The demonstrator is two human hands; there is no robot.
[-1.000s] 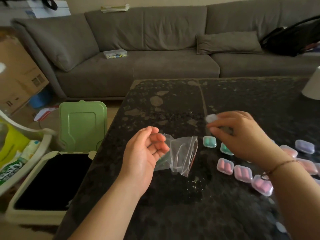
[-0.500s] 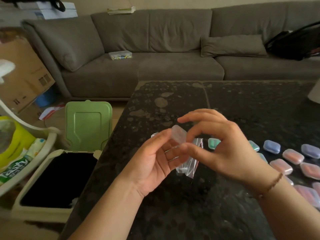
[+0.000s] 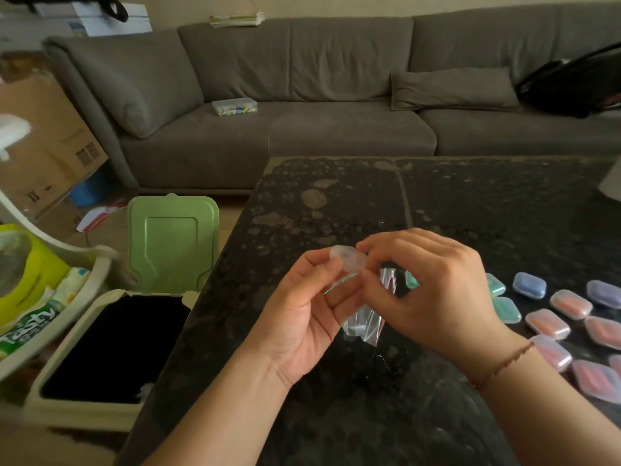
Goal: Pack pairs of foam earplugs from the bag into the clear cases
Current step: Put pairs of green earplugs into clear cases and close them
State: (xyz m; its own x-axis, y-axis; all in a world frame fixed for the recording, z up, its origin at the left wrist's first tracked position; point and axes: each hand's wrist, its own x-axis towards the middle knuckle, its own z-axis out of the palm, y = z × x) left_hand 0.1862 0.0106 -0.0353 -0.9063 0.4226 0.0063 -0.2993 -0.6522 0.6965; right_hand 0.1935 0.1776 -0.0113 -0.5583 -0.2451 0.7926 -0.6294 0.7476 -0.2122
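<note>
head view | clear case (image 3: 347, 260) at frame centre above the dark worktop (image 3: 336, 203), long axis running upper left to lower right | left hand (image 3: 302, 314) grip clamped on its left end | right hand (image 3: 433, 290) grip clamped on its right end | bag (image 3: 364, 317) crumpled below the hands | filled cases (image 3: 546, 322) at right edge

The right hand (image 3: 433, 290), a second ago out over the packed cases, now meets the left hand (image 3: 302, 314). Both pinch one clear case (image 3: 347, 260), raised above the bag (image 3: 364, 317).
</note>
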